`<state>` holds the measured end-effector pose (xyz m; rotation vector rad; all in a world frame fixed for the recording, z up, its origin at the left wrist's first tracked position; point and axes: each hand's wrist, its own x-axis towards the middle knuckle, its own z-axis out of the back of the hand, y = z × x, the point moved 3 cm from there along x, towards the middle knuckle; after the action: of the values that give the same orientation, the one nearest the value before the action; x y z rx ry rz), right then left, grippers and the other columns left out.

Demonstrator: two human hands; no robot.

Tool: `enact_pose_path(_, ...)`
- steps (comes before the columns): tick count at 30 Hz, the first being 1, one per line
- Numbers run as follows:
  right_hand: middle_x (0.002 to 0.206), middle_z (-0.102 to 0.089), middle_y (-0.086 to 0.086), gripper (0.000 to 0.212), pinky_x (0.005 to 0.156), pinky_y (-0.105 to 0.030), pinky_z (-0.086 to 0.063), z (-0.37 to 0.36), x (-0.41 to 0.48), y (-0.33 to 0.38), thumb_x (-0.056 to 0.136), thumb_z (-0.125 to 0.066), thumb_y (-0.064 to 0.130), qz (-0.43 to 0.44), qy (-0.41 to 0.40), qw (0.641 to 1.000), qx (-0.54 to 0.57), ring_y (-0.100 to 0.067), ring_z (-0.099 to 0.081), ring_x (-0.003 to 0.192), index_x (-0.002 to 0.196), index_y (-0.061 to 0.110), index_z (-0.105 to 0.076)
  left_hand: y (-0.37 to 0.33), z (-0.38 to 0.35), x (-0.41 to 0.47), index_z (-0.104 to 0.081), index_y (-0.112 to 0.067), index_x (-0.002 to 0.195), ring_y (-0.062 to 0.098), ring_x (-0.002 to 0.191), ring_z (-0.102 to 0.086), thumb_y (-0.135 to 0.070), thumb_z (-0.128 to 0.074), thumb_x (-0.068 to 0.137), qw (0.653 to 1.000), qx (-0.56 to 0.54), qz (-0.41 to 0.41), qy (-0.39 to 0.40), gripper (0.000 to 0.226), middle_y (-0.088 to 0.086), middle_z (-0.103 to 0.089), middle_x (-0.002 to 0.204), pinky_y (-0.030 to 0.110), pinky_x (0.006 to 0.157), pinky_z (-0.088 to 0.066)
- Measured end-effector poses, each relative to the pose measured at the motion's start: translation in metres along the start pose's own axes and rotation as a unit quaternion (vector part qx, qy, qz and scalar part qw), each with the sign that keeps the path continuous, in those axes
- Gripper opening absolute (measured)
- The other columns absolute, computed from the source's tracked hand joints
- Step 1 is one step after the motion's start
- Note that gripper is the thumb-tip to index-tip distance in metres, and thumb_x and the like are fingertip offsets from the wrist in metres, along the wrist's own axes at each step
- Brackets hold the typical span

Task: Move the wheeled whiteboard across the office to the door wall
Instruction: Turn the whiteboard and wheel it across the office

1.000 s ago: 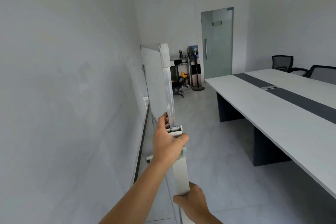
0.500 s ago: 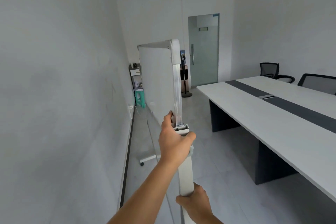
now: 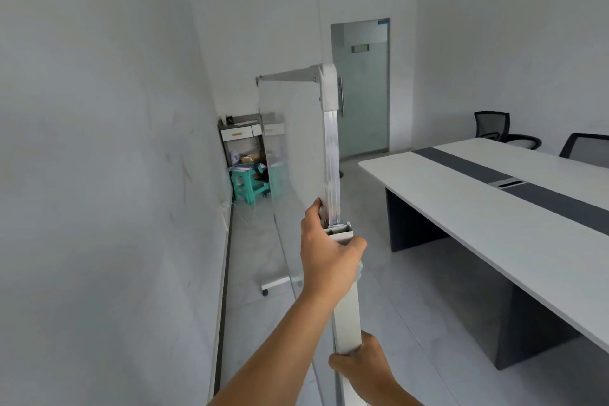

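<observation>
The wheeled whiteboard stands edge-on in front of me, its white panel stretching away along the left wall. Its near upright post is metal above and white below. My left hand is wrapped around the post at the joint between the two sections. Lower down, my right hand grips the white section of the same post. A wheeled foot of the far leg shows on the floor. The frosted glass door is in the far wall, behind the board's top corner.
A long white conference table with a dark strip fills the right side; two black mesh chairs stand behind it. A small cabinet and green stool sit in the far left corner. Tiled floor runs between wall and table.
The board's far end has swung away from the left wall, uncovering the cabinet and green stool. The view has shifted so the door sits more centrally. Both hands keep their grip.
</observation>
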<state>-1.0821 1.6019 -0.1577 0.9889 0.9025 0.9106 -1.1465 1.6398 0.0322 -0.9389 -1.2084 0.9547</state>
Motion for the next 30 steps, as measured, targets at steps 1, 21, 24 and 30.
enact_pose_path(1, 0.051, -0.04, 0.007, 0.022, 0.052, -0.025, -0.031, -0.005, 0.019, 0.003, 0.052, -0.067, 0.018, 0.003, 0.004, 1.0, 0.014, -0.014, -0.041, 0.052, 0.059, 0.018, -0.046, 0.007, -0.001, 0.019, -0.044, -0.029, 0.134, 0.019, 0.087, -0.067, -0.018, -0.063, 0.056, 1.0, -0.008, 0.002, 0.002, 0.08, 0.004, -0.062, 0.117, 0.028, 0.072, -0.056)
enact_pose_path(21, 0.061, -0.037, -0.006, 0.021, 0.051, -0.028, -0.029, -0.082, 0.401, 0.095, 0.054, -0.065, 0.009, 0.015, -0.012, 0.996, 0.088, -0.018, -0.038, 0.057, 0.065, 0.011, -0.047, 0.131, -0.016, 0.401, -0.044, -0.031, 0.135, 0.002, 0.074, -0.065, 0.0, -0.066, 0.07, 0.997, -0.03, 0.021, 0.063, 0.075, 0.001, -0.065, 0.108, 0.018, 0.067, -0.056)
enact_pose_path(24, 0.06, -0.039, -0.006, 0.021, 0.052, -0.028, -0.03, -0.092, 0.458, 0.108, 0.052, -0.065, 0.01, 0.02, -0.035, 0.994, 0.097, -0.017, -0.039, 0.055, 0.067, 0.01, -0.05, 0.154, -0.023, 0.459, -0.044, -0.032, 0.133, 0.008, 0.072, -0.066, -0.001, -0.065, 0.069, 0.995, -0.053, 0.028, 0.08, 0.075, 0.003, -0.066, 0.109, 0.019, 0.061, -0.055)
enact_pose_path(30, 0.052, -0.041, 0.0, 0.02, 0.051, -0.023, -0.028, -0.106, 0.57, 0.147, 0.046, -0.065, 0.01, -0.012, -0.068, 0.991, 0.115, -0.017, -0.038, 0.051, 0.062, 0.01, -0.053, 0.184, -0.032, 0.573, -0.043, -0.033, 0.132, 0.009, 0.067, -0.064, -0.004, -0.064, 0.066, 0.991, -0.061, 0.033, 0.114, 0.075, 0.003, -0.067, 0.106, 0.019, 0.055, -0.053)
